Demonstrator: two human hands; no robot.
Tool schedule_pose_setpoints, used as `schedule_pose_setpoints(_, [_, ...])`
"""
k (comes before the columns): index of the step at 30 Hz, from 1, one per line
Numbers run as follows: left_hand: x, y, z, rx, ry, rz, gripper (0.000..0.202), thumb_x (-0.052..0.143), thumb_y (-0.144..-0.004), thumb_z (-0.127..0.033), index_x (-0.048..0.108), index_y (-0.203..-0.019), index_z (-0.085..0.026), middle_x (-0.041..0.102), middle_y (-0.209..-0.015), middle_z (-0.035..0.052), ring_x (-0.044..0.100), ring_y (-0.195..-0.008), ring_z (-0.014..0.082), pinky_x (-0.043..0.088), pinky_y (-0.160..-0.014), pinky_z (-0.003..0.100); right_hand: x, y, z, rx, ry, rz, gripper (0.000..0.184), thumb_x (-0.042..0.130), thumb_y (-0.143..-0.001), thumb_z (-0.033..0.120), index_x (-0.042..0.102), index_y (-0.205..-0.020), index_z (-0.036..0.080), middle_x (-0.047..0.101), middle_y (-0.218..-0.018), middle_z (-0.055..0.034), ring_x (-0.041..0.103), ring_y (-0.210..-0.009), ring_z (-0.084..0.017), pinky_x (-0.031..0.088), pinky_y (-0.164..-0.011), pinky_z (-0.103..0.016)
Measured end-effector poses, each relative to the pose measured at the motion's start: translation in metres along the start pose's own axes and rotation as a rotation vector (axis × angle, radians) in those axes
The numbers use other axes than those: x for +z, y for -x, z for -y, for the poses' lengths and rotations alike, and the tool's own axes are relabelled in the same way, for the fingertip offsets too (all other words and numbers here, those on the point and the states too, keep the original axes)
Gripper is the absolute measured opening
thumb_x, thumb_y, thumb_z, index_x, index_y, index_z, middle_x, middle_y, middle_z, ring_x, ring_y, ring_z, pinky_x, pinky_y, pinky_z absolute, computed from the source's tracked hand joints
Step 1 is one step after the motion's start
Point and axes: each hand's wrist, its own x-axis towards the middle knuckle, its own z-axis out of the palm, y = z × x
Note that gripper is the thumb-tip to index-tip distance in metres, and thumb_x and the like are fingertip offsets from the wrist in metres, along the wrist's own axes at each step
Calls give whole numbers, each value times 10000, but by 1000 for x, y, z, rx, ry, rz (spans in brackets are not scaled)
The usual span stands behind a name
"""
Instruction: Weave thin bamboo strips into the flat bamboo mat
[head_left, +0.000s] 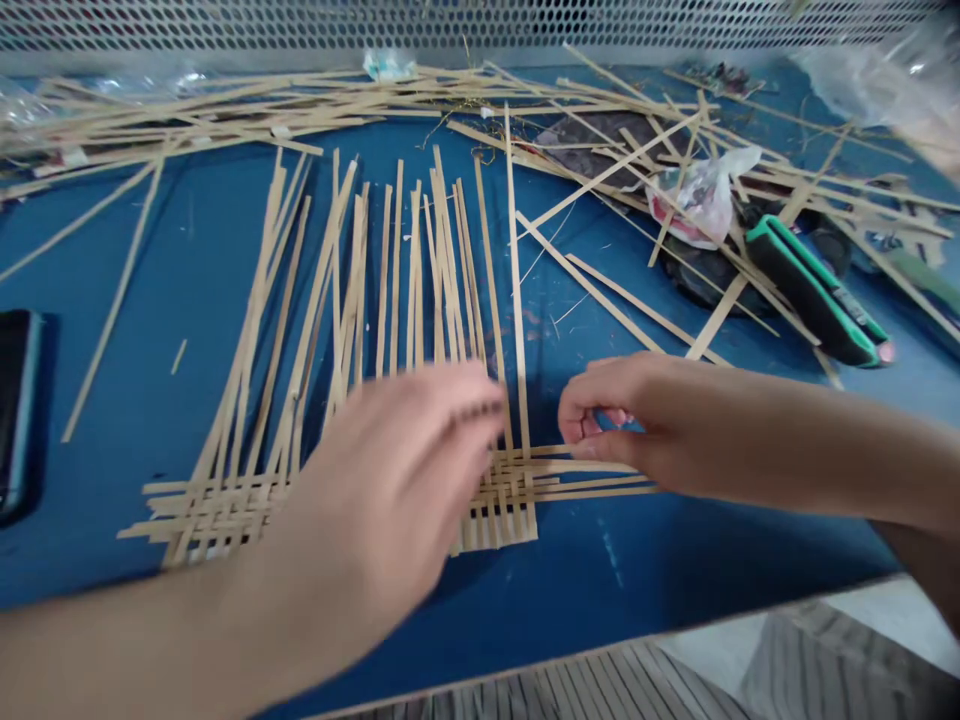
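At the far left edge of the blue tabletop (112,300) lay a dark phone (15,410) in a teal case. Behind it, a loose heap of bamboo strips (225,110) ran along the back of the table, under a perforated metal panel (450,20) that closed off the view.

In the middle lay the woven bamboo mat (225,505). Many long strips fanned away from us, and a few cross strips were laced through their near ends close to the table's front edge. Our left hand (397,480) hovered over the middle of the weave, fingers spread and released, grasping nothing. It was blurred, and we could not tell whether it touched the strips.

Our right hand (630,420) sat at the right ends of the cross strips with its fingers curled in against the thumb. We could not tell whether a strip was pinched between them.

Further right, more strips lay scattered crosswise over a crumpled plastic bag (701,195) and some dark material. Just beside these lay a green-handled tool (814,290). Clear plastic sheeting (885,70) filled the far right corner. Below the table's front edge, striped fabric (600,690) and a pale floor showed.
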Motion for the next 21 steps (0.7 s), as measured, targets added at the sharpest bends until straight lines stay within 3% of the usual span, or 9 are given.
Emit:
schedule_pose_setpoints(1, [1,10,-5,137,-20,24,250,522,-876,-119,602,-1113,-101,594,-1201,62,490,-1197,196,347,-1055,307,-2,-1,1,45,22,24,182,469,-796,154,582,-669,219,613,-626,34,524,-558,-106,376,-532,-229])
schedule_pose_setpoints(3, [6,27,-13,264,-49,111,323,546,-885,-231,583,-1159,-64,566,-1293,90,436,-1269,255,290,-1110,354,-5,-4,1,113,47,87,193,462,-771,143,553,-614,212,569,-539,36,465,-472,-100,333,-462,-233])
schedule_pose_setpoints(6, [13,39,-16,257,-37,137,460,494,-906,-370,547,-1226,-45,515,-1350,131,410,-1299,281,257,-1126,363,-9,-9,-7,72,-25,186,203,473,-751,136,567,-589,212,540,-495,37,440,-458,-98,309,-431,-229])
schedule_pose_setpoints(9, [14,40,-14,232,-20,128,441,485,-912,-372,550,-1236,-80,517,-1351,105,419,-1299,247,248,-1133,338,-7,-10,-15,38,-111,209,265,509,-782,223,560,-523,204,511,-452,29,429,-449,-99,309,-427,-234])
schedule_pose_setpoints(12, [12,39,-15,177,-6,139,431,496,-910,-390,563,-1223,-100,540,-1330,78,434,-1291,218,234,-1144,325,-3,-6,-19,67,-99,121,267,520,-778,243,603,-524,224,550,-456,34,454,-442,-99,309,-431,-239])
schedule_pose_setpoints(16, [9,40,-20,131,-26,154,430,462,-924,-429,577,-1205,-124,568,-1307,39,419,-1300,183,203,-1162,306,3,-1,-19,-66,-66,-21,249,513,-791,237,618,-566,247,582,-496,47,477,-458,-91,326,-454,-236])
schedule_pose_setpoints(21, [12,40,-22,100,-137,203,448,426,-934,-446,527,-1264,-161,501,-1379,3,277,-1377,174,119,-1191,317,9,-1,-24,-196,-148,-167,257,479,-792,237,611,-572,255,552,-475,46,477,-416,-83,343,-395,-230])
